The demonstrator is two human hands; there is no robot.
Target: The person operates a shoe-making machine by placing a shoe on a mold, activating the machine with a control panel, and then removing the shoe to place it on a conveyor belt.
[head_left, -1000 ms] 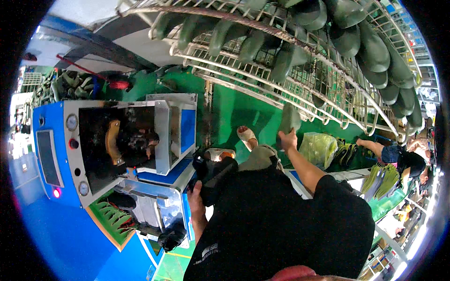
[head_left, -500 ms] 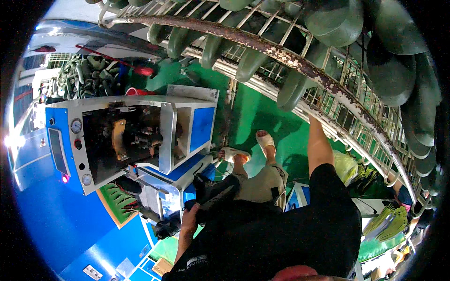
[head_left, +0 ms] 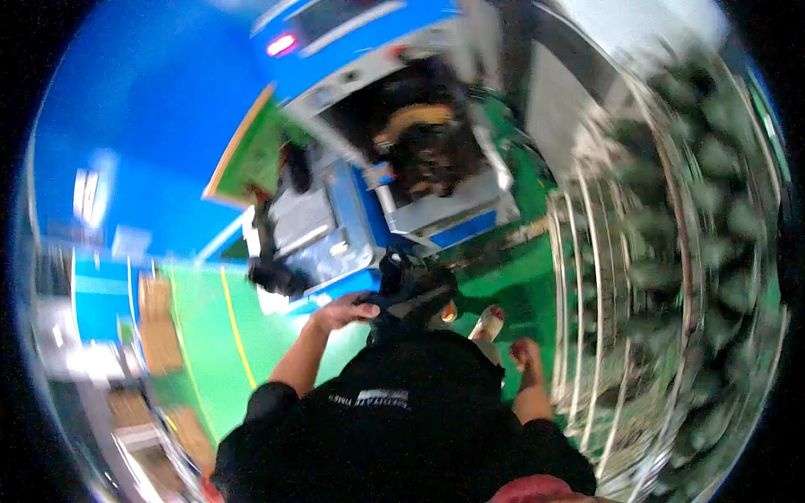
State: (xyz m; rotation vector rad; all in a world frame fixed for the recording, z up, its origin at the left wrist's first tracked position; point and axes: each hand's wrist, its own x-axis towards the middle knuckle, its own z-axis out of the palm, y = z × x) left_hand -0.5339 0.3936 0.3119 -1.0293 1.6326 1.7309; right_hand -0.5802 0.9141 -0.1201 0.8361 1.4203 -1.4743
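My left hand is closed on a black boot-shaped thing, held in front of my body; motion blur hides its details. My right hand hangs low by my right side with fingers curled and nothing visible in them. Nearest to that hand stands a pale wire rack, its bars apart from my fingers. Several dark green shoe lasts fill the rack. Ahead is a blue and white machine with an open dark cavity, in which a curved tan part shows.
A low blue and metal stand adjoins the machine, with dark shoe-like things on and beside it. A green board with a wooden edge leans behind. Brown cartons stand at the left on the green floor, which bears yellow lines.
My view has swung left, so the machine sits ahead and the rack at the right. My right hand has come away from the rack; my left still grips the black thing.
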